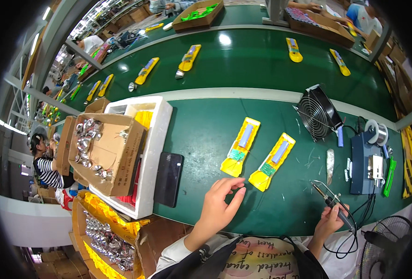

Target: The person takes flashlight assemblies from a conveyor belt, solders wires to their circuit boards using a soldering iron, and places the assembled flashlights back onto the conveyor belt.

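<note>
In my right hand (pixel 330 219) is a soldering iron (pixel 329 201) with a dark handle, a thin guide at its tip and a black cable; its tip points up and left over the green bench. My left hand (pixel 222 200) holds nothing, its thumb apart from its bent fingers. Just beyond those fingers lies one yellow flashlight half-shell (pixel 240 146) with a blue-violet battery and a green circuit board. A second yellow half-shell (pixel 272 162), fitted the same way, lies to its right, beside my fingertips and apart from the iron.
A cardboard box of silvery reflectors (pixel 130 153) rests on a white foam box (pixel 162 116) at left, beside a black phone (pixel 169 179). A small black fan (pixel 315 114), blue soldering unit (pixel 365 162) and solder spool (pixel 377 132) stand right. Beyond runs a green conveyor (pixel 248 60) carrying several yellow shells.
</note>
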### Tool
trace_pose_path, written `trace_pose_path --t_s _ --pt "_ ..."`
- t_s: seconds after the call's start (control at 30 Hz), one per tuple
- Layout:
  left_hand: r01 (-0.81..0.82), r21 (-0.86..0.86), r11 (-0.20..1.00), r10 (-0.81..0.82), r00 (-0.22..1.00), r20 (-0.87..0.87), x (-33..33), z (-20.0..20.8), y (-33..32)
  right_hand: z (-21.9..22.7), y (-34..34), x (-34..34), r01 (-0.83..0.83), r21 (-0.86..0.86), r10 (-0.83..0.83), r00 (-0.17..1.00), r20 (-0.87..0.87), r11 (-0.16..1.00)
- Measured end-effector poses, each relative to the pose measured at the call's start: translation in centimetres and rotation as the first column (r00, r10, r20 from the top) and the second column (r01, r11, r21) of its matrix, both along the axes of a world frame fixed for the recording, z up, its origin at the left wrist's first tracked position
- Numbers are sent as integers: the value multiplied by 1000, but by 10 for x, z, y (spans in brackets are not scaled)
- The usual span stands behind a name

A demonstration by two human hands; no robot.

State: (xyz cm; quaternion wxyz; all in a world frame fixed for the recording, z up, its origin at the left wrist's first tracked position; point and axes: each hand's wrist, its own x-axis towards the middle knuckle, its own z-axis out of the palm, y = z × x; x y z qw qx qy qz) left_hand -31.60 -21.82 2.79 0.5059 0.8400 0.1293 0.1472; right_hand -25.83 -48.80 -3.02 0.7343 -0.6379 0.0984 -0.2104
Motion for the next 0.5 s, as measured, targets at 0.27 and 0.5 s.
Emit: trace_pose_path --t_s 0.27,0.5 --pt "28 238 971 -43 997 61 14 -14 -25 -8 -8 -6 -99 2 99 995 10 995" --pt "24 314 949 -33 999 23 29 -44 -43 -3 -5 -5 -37 60 37 999 -6 998"
